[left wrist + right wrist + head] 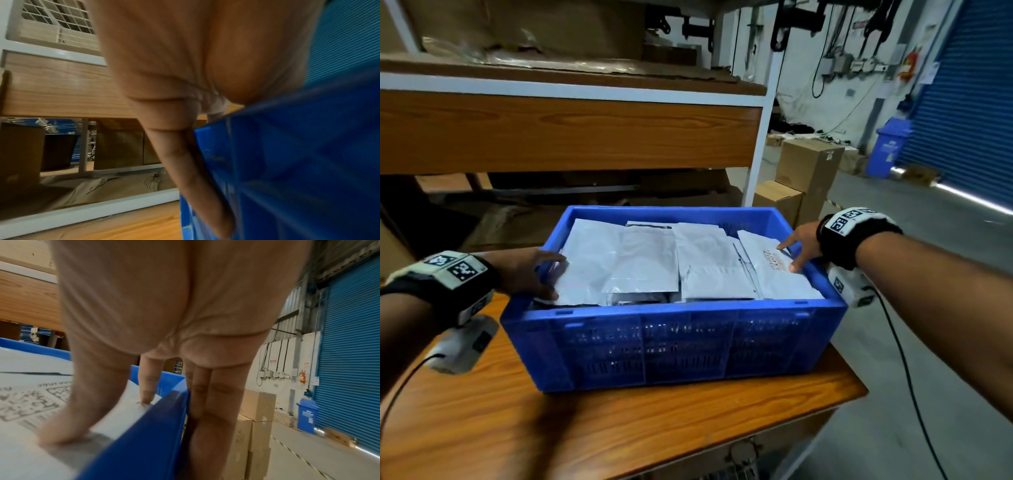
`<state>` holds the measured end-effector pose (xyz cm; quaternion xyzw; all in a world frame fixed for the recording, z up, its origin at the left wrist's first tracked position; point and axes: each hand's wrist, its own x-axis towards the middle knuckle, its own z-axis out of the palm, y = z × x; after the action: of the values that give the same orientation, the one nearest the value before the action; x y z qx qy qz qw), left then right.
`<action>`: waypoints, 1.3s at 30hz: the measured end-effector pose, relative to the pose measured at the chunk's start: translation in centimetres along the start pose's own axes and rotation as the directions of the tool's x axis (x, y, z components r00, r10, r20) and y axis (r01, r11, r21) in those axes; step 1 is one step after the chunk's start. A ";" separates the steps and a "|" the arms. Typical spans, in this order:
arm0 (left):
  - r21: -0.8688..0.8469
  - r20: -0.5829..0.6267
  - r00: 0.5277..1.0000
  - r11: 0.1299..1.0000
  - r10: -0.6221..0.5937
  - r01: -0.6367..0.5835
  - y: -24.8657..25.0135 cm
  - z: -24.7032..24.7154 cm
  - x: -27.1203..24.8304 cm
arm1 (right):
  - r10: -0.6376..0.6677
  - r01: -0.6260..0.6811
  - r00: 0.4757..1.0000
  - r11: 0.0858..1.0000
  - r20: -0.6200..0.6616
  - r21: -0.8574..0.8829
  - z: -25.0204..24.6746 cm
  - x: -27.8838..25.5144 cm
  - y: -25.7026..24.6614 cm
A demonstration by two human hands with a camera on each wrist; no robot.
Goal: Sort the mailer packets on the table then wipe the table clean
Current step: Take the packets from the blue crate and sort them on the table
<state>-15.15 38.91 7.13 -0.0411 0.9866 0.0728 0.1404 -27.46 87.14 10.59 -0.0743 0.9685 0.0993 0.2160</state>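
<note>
Blue plastic, perforated along its near wall, makes up the crate [674, 346] that fills the middle of the head view and stands on the wood-grain counter [585, 431], toward its far right corner. The mailer packets [647, 260] lie inside it, white and grey, overlapping in a loose heap that reaches the rim. The left hand [524, 274] sits at the crate's left end, its grip closed on that end with the thumb lying over the edge of the leftmost packet and the fingers down the outer wall, as the left wrist view shows. The right hand [799, 245] straddles the right rim [144, 431]: thumb and forefinger press on the labelled packet [777, 270], the other fingers run down outside the wall, so its grip too is closed on the crate's end. The step appears to be taking hold of the crate to shift or lift it; doing it well probably means holding both ends level and keeping the thumbs on the top packets so none slide over the rim, since the slick film looks likely to slip. As for writing, the right-hand packet carries a printed block with what looks like a square code and lines of text, too blurred to read in either view. No brand name is legible anywhere.
</note>
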 end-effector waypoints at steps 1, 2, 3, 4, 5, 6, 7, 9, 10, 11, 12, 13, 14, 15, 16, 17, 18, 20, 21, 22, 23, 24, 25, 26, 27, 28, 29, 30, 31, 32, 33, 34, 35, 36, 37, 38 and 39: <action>-0.004 -0.014 1.000 1.000 0.005 -0.005 -0.1 0.2 0.2 | 0.008 -0.008 1.000 1.000 -0.002 0.008 0.1 0.0 0.1; -0.003 -0.020 1.000 1.000 0.013 -0.013 -0.3 0.4 0.4 | 0.018 -0.018 1.000 0.999 -0.001 0.033 0.2 0.0 0.2; -0.009 -0.030 0.999 1.000 0.016 -0.017 -0.5 0.5 0.5 | 0.017 -0.017 1.000 0.999 -0.007 0.043 0.2 0.0 0.3; -0.014 -0.035 0.999 1.000 0.020 -0.021 -0.7 0.6 0.7 | 0.018 -0.017 1.000 0.999 -0.016 0.038 0.2 -0.2 0.3; -0.044 -0.033 0.999 0.999 0.019 -0.021 -0.9 0.7 0.9 | 0.019 -0.018 1.000 0.999 -0.025 0.028 0.2 -0.4 0.3; -0.094 -0.027 0.999 0.995 0.021 -0.023 -1.2 0.9 1.1 | 0.012 -0.011 0.999 1.000 -0.031 0.024 0.2 -0.7 0.3; -0.150 -0.023 0.999 0.988 0.026 -0.029 -1.3 0.9 1.1 | 0.004 -0.003 1.000 0.999 -0.030 0.036 0.2 -1.1 0.3; -0.162 -0.051 0.998 0.986 0.029 -0.037 -1.6 0.9 1.0 | -0.007 0.009 1.000 0.994 -0.025 0.109 0.5 -1.9 0.4; -0.122 -0.064 0.997 0.992 0.031 -0.038 -1.8 1.0 1.0 | -0.003 0.007 1.000 0.984 -0.027 0.178 0.8 -2.3 0.5; -0.096 -0.076 0.996 0.994 0.041 -0.048 -2.0 1.0 1.0 | 0.008 -0.005 1.000 0.967 -0.010 0.254 1.2 -3.0 0.6; -0.089 -0.074 0.996 0.994 0.049 -0.056 -2.1 1.0 0.8 | 0.016 -0.022 1.000 0.949 0.022 0.315 1.5 -3.5 0.6; -0.094 -0.073 0.995 0.993 0.061 -0.068 -2.1 1.0 0.7 | 0.019 -0.036 0.999 0.933 0.051 0.358 1.9 -4.2 0.5; -0.103 -0.068 0.996 0.992 0.061 -0.068 -2.2 1.1 0.5 | 0.017 -0.040 0.998 0.925 0.064 0.377 2.2 -4.8 0.5; -0.108 -0.070 0.996 0.992 0.063 -0.071 -2.3 1.0 0.4 | 0.009 -0.034 0.998 0.922 0.067 0.386 2.5 -5.5 0.4; -0.118 -0.053 0.997 0.991 0.054 -0.059 -2.4 0.7 0.1 | 0.003 -0.029 0.998 0.917 0.065 0.398 2.8 -5.9 0.5; -0.143 -0.047 0.997 0.988 0.057 -0.063 -2.4 0.3 -0.4 | 0.000 -0.026 0.998 0.916 0.064 0.401 3.1 -6.3 0.6; -0.191 -0.046 0.997 0.979 0.055 -0.063 -2.4 -0.4 -1.4 | -0.001 -0.022 0.998 0.924 0.062 0.381 3.3 -6.6 0.7; -0.292 -0.145 0.986 0.949 0.080 -0.119 -2.4 -1.5 -3.3 | -0.006 -0.012 0.998 0.951 0.058 0.308 3.5 -7.4 0.9; -0.322 -0.206 0.974 0.933 0.097 -0.161 -2.3 -2.1 -4.1 | -0.011 -0.003 0.999 0.961 0.048 0.277 3.4 -7.8 1.0; -0.355 -0.242 0.968 0.921 0.072 -0.158 -1.5 -2.4 -5.2 | -0.016 0.009 0.999 0.969 0.027 0.245 3.3 -8.1 1.2; -0.343 -0.267 0.960 0.923 0.083 -0.176 -0.1 -2.5 -6.6 | -0.030 0.030 1.000 0.978 -0.007 0.205 3.2 -8.4 1.2; -0.305 -0.265 0.958 0.933 0.110 -0.192 1.5 -2.1 -7.9 | -0.048 0.055 0.998 0.984 -0.044 0.169 3.1 -8.7 1.3; -0.262 -0.263 0.954 0.941 0.145 -0.215 3.2 -1.4 -9.1 | -0.068 0.077 0.995 0.987 -0.071 0.144 3.1 -9.0 1.2; -0.238 -0.261 0.952 0.945 0.160 -0.224 4.9 -0.4 -10.1 | -0.079 0.089 0.994 0.987 -0.078 0.137 3.2 -9.0 1.1; -0.223 -0.267 0.946 0.943 0.186 -0.248 6.6 0.7 -11.1 | -0.086 0.095 0.994 0.986 -0.070 0.138 3.5 -9.0 0.9; -0.210 -0.278 0.941 0.944 0.193 -0.256 7.7 1.9 -11.7 | -0.087 0.094 0.995 0.986 -0.057 0.137 3.9 -9.0 0.7; -0.188 -0.308 0.929 0.944 0.204 -0.270 8.7 3.1 -11.9 | -0.086 0.093 0.995 0.987 -0.054 0.128 4.2 -8.9 0.5; -0.158 -0.343 0.917 0.950 0.202 -0.268 9.2 4.4 -11.9 | -0.086 0.093 0.994 0.989 -0.065 0.114 4.5 -8.9 0.3; -0.117 -0.387 0.899 0.956 0.206 -0.270 9.5 5.6 -11.9 | -0.092 0.100 0.992 0.990 -0.091 0.095 4.7 -8.8 0.2; -0.076 -0.445 0.873 0.963 0.201 -0.260 9.8 6.5 -11.9 | -0.096 0.107 0.988 0.991 -0.122 0.085 4.9 -8.7 0.2; -0.041 -0.504 0.840 0.966 0.199 -0.254 10.0 7.1 -12.0 | -0.100 0.113 0.983 0.991 -0.151 0.076 4.9 -8.7 0.2; -0.012 -0.563 0.800 0.966 0.207 -0.259 10.2 7.7 -12.2 | -0.099 0.112 0.981 0.991 -0.168 0.071 5.1 -8.8 0.3; 0.022 -0.611 0.756 0.960 0.234 -0.280 10.2 8.1 -12.4 | -0.101 0.113 0.979 0.991 -0.178 0.064 5.3 -8.8 0.4; 0.061 -0.633 0.724 0.950 0.274 -0.307 10.0 8.5 -12.5 | -0.105 0.117 0.978 0.991 -0.181 0.058 5.7 -9.0 0.7; 0.092 -0.647 0.698 0.940 0.307 -0.329 9.5 8.8 -12.6 | -0.114 0.127 0.976 0.990 -0.183 0.058 6.1 -9.2 0.8; 0.091 -0.645 0.701 0.941 0.305 -0.325 8.6 9.1 -12.4 | -0.129 0.144 0.974 0.987 -0.187 0.068 6.5 -9.6 0.7; 0.068 -0.648 0.711 0.951 0.273 -0.302 7.6 9.4 -12.3 | -0.155 0.172 0.968 0.982 -0.197 0.077 6.9 -10.2 0.5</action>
<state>-1.63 48.59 2.63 0.0870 0.9658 0.0959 -0.2244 -15.65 90.18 8.98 -0.1530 0.9788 0.0283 0.1332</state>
